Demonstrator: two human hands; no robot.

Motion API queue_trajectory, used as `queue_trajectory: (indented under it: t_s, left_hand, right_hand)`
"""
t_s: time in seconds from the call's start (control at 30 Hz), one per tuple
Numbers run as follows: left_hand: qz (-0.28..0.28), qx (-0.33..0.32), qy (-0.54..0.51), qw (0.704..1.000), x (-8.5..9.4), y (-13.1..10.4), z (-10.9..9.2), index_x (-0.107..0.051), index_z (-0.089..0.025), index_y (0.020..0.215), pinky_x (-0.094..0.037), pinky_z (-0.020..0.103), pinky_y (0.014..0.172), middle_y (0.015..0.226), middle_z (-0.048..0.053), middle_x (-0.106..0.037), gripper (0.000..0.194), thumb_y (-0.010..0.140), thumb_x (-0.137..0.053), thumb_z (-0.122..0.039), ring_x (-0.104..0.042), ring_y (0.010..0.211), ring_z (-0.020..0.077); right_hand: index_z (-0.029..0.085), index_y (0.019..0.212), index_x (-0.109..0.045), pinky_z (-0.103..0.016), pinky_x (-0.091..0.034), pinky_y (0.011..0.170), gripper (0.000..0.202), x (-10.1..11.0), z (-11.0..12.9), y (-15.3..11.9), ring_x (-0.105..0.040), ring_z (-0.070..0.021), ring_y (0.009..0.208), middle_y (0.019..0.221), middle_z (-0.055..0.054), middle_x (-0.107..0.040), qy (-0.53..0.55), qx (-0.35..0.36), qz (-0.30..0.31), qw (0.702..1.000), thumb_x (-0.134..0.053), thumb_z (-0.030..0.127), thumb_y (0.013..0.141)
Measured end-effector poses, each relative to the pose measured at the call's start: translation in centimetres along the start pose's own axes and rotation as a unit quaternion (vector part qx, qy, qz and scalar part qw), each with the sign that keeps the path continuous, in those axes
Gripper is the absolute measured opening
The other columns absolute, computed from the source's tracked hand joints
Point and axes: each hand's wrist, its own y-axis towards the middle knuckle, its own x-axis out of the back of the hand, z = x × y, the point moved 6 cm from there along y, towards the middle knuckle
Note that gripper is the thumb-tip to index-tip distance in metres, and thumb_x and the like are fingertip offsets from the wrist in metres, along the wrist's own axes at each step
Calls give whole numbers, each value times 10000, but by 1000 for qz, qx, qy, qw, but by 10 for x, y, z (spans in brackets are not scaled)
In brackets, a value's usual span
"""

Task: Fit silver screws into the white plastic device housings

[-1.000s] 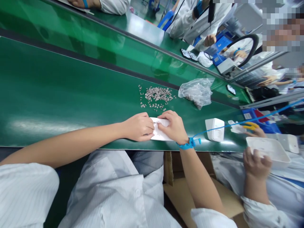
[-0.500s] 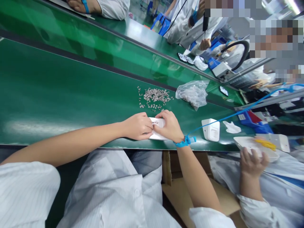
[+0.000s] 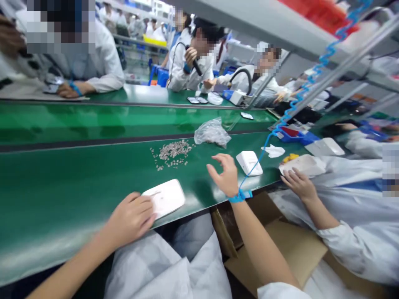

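Observation:
My left hand (image 3: pixel 133 216) grips the left edge of a white plastic housing (image 3: pixel 170 197) with rounded corners, lying near the front edge of the green bench. Its fingers cover part of the housing. To the right, my right hand (image 3: pixel 225 174) is raised with thumb and fingers apart and nothing between them. A blue wrist strap (image 3: pixel 240 196) is on that wrist. Just beyond it sits a second white housing (image 3: pixel 249 162). Farther back is a pile of small metal parts (image 3: pixel 174 150), beside a clear plastic bag (image 3: pixel 213 133).
A blue coiled cord (image 3: pixel 293 109) runs from the wrist strap up to the right. A co-worker's hand (image 3: pixel 301 185) holds a white tray (image 3: pixel 304 166) at the right. White tissue (image 3: pixel 273 151) lies on the bench. Below the bench edge is an open cardboard box (image 3: pixel 277 249).
My hands have come apart. The left has moved left and nearer with the white housing; the right has let go of it. The view has tilted up, showing more people across the bench.

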Motion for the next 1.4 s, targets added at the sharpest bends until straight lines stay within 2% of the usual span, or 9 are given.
queue_trajectory:
  t_s: [0.07,0.17,0.3,0.37,0.43,0.6,0.7,0.9,1.4]
  left_hand:
    - [-35,72,58,995,31,-46,20,-706,-256,899,-482,436,821,962,26,-774,166,926,-544,-234,-711,888,245]
    - [-32,164,176,970,68,-114,59,-695,-260,990,-486,449,808,1018,18,-773,138,891,-598,-262,-718,942,296]
    - [-100,304,276,906,106,-157,103,-668,-300,927,-518,402,701,949,-49,-750,135,881,-546,-334,-710,901,289]
    - [-148,310,321,883,109,-135,107,-665,-312,930,-522,394,700,917,-64,-739,134,853,-559,-339,-694,878,283]
    - [-154,250,295,909,90,-84,100,-662,-290,915,-530,397,782,896,-56,-734,101,846,-590,-303,-686,858,252]
    - [139,153,154,966,-34,62,69,-693,-203,1017,-475,395,802,1058,83,-708,166,957,-553,-271,-624,985,257]
    - [173,139,146,964,-83,104,59,-679,-166,963,-464,372,781,1018,105,-673,125,944,-562,-205,-593,995,257]
    - [157,122,137,971,-111,107,60,-659,-142,919,-467,363,807,956,91,-640,173,956,-496,-99,-563,928,244]
    - [-10,158,-50,986,-102,105,68,-640,-165,819,-460,363,804,870,75,-645,210,961,-492,-120,-589,888,222]
  right_hand:
    - [159,1061,-629,-518,-468,933,305,35,-55,-14,-567,-330,1020,1027,-154,-626,-144,-64,-89,984,-542,423,937]
    - [70,1082,-631,-555,-443,935,486,57,-131,-45,-516,-409,1107,1199,-278,-576,-311,-174,-50,933,-537,518,919]
    - [43,1033,-655,-587,-415,941,564,46,-143,-62,-417,-472,1230,1329,-322,-509,-374,-167,9,912,-495,576,944]
    - [66,988,-675,-580,-408,934,535,29,-115,-56,-439,-460,1199,1270,-285,-558,-366,-151,38,917,-499,570,964]
    - [97,964,-685,-538,-429,888,483,6,-78,-48,-509,-409,1092,1168,-238,-603,-333,-133,86,930,-504,544,989]
    - [117,981,-663,-455,-488,823,421,-51,14,-37,-569,-350,969,1062,-207,-606,-215,-48,133,966,-561,524,999]
    - [125,1052,-634,-455,-520,837,399,-66,49,-42,-586,-335,957,1053,-191,-608,-147,-17,113,983,-534,510,1021]
    - [118,1183,-580,-515,-517,928,366,-54,77,-46,-556,-370,1096,1199,-214,-570,-110,5,91,990,-547,443,1020]
    - [177,1053,-612,-469,-525,897,140,-31,54,-28,-605,-297,1019,1082,-123,-617,5,-12,83,997,-556,283,981]
